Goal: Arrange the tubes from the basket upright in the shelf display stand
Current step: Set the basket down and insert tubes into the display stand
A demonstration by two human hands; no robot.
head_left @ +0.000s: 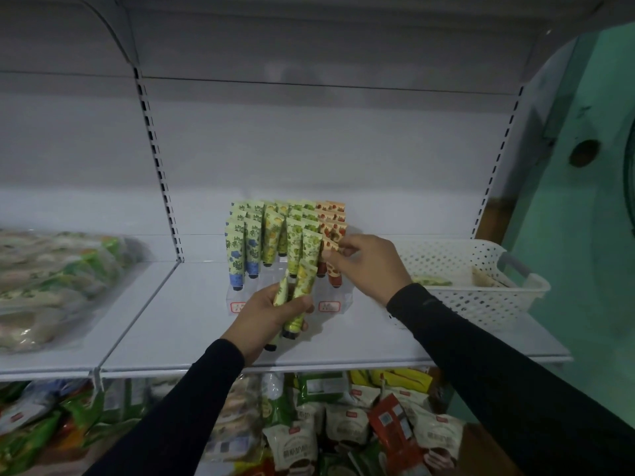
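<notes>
We judge we're mid-placement: our right hand (364, 261) pinches an orange-patterned tube (332, 247) at the clear tiered display stand (338, 300); our left hand (271, 312) grips spare green-yellow tubes (302, 290). Next, seat it upright.

A clear tiered display stand (240, 297) sits on the white shelf (360, 338), packed with small printed tubes standing cap-down in rows: blue-flowered tubes (237, 255) at the left, yellow-and-green tubes (292, 245) through the middle, orange-red tubes (333, 231) at the right. The right hand (367, 262) pinches the crimped top of one orange-red tube (332, 249) at the front of that right column. The left hand (268, 317) grips two green-patterned tubes (299, 293), tilted, black caps pointing down. The white perforated basket (481, 297) stands just to the right on the same shelf, a few tubes lying flat inside.
</notes>
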